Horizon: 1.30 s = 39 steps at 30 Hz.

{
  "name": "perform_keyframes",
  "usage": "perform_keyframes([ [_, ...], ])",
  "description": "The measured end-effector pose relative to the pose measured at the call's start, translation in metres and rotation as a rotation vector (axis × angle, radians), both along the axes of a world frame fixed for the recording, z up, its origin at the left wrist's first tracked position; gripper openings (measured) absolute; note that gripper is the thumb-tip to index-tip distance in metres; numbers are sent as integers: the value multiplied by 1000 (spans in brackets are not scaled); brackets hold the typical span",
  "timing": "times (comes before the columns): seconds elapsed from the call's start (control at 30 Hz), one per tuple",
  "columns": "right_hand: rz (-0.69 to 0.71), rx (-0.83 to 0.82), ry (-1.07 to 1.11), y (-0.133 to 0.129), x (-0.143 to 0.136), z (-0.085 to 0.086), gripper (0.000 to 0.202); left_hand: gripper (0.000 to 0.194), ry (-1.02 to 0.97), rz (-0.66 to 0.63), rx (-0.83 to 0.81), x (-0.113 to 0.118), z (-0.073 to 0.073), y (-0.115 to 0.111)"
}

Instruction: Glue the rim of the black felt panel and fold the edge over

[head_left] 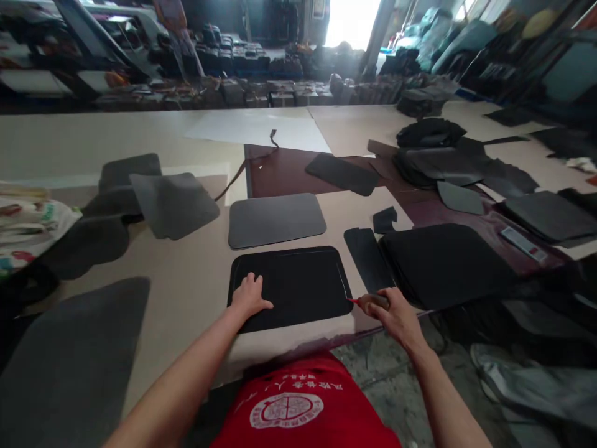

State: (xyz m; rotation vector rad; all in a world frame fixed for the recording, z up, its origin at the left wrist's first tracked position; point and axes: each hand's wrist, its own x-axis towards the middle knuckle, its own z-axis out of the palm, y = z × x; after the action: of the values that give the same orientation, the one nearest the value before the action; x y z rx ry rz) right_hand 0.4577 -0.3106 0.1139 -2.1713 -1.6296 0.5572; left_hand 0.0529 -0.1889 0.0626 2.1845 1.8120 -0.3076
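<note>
A black sheet [298, 286] with rounded corners lies flat near the table's front edge, a thin pale line along its top and right borders. My left hand [250, 295] rests on its left part with fingers spread. At its right edge, my right hand [394, 311] is closed around the dark handle of a bottle-like tool [377, 301], whose red tip touches the sheet near the lower right corner. Just behind the black sheet lies a grey sheet [277, 219] of similar shape.
A stack of black sheets [448, 264] stands to the right, beside a narrow dark strip [368, 258]. Grey pieces [175, 205] and a printed bag [35, 224] lie left. Farther back are a brown strap [233, 177] and more dark pieces. A person's legs show beyond the table.
</note>
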Motion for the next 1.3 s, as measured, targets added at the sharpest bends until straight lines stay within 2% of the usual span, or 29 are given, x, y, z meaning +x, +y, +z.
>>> perform_keyframes([
  [0.17, -69, 22, 78, -31, -7, -5, 29, 94, 1, -20, -6, 0, 4, 2],
  [0.33, -120, 73, 201, -49, -23, -11, 30, 89, -6, -14, -22, 1, 6, 0],
  [0.47, -67, 86, 286, -52, -42, -18, 26, 73, -37, -7, -51, -3, 5, 5],
  [0.6, 16, 78, 348, -46, -61, -26, 21, 62, -108, 3, -129, -11, 6, 18],
  [0.87, 227, 55, 361, -25, -103, -30, 20, 73, -269, 50, -219, -26, 8, 37],
  [1.07, 367, 68, 376, -5, -145, -29, 16, 82, -357, 89, -267, -33, 7, 39],
  [1.3, 518, 93, 353, 13, -194, -29, 20, 91, -431, 132, -269, -34, 4, 39],
])
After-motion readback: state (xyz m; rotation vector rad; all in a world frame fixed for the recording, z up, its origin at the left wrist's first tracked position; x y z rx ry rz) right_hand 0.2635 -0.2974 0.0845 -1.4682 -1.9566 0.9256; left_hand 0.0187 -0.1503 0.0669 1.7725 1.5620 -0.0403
